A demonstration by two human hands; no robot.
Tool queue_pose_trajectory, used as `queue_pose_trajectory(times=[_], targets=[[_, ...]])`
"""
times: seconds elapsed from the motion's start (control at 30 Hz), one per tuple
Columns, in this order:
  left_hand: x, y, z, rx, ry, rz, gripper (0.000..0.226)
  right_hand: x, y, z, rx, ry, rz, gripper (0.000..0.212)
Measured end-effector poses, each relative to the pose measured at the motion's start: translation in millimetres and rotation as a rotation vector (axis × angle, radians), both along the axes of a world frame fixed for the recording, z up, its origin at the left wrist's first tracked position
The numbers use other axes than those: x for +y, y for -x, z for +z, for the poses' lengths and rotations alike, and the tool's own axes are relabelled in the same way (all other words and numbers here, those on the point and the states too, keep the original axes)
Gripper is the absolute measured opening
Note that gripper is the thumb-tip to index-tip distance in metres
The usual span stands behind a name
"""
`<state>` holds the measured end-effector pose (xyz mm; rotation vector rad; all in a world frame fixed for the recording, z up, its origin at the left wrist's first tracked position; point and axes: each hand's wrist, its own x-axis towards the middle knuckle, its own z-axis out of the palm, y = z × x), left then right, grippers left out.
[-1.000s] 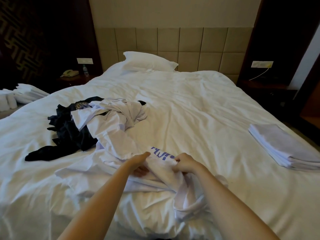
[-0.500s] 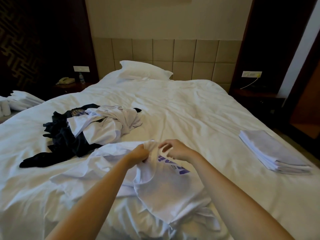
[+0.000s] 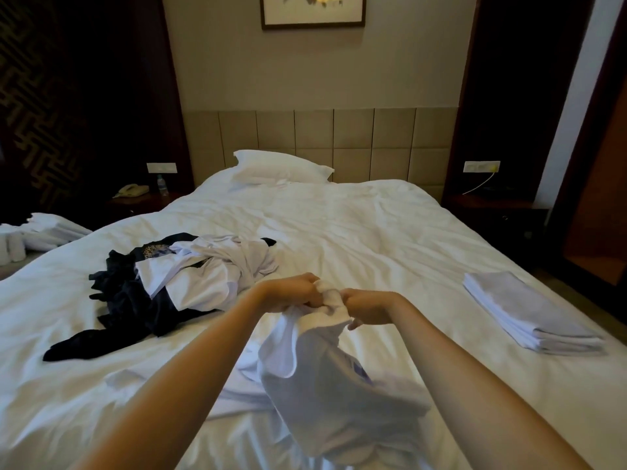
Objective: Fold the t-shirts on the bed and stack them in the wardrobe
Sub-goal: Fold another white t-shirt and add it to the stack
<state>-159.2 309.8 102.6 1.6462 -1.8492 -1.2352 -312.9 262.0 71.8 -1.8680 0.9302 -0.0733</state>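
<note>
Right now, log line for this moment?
left hand: grips white t-shirt | right hand: grips same | folded stack: right side of bed | unfolded pile: left

Left hand (image 3: 294, 290) and right hand (image 3: 367, 307) gripping white t-shirt (image 3: 325, 378), lifted over bed (image 3: 373, 232)

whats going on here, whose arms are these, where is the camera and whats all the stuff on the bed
There is no machine here. These are a person's two bare arms, seen from a wide-angle camera worn on their head, looking forward and down. The left hand and right hand both grip the bunched top of a white t-shirt, so the rest hangs down toward the bed. On the bed's left side lies a jumbled pile of white and dark clothes. Near its right edge sits a neat stack of folded white cloth. A pillow lies by the headboard.
</note>
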Motion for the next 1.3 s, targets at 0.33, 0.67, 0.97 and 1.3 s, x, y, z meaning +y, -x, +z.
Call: queue_pose_trajectory(times=[0.33, 0.67, 0.97, 1.3], targets=[[-15.5, -12.3, 18.6, -0.098, 0.241, 0.065, 0.019, -14.1, 30.5, 30.4, -0.596, 0.240, -0.706, 0.018], [-16.7, -38.0, -17.0, -0.238, 0.329, 0.119, 0.033, -22.9, 66.4, 70.8, -0.728, 0.272, -1.029, 0.039], [-6.4, 40.6, -47.6, -0.271, 0.483, -0.280, 0.059, -15.1, 49.9, 74.5, -0.725, 0.298, -0.998, 0.043], [-17.6, -12.7, -33.0, -0.604, 0.493, -0.076, 0.041, -26.5, 93.7, 75.4, -0.588, 0.326, -1.137, 0.038]])
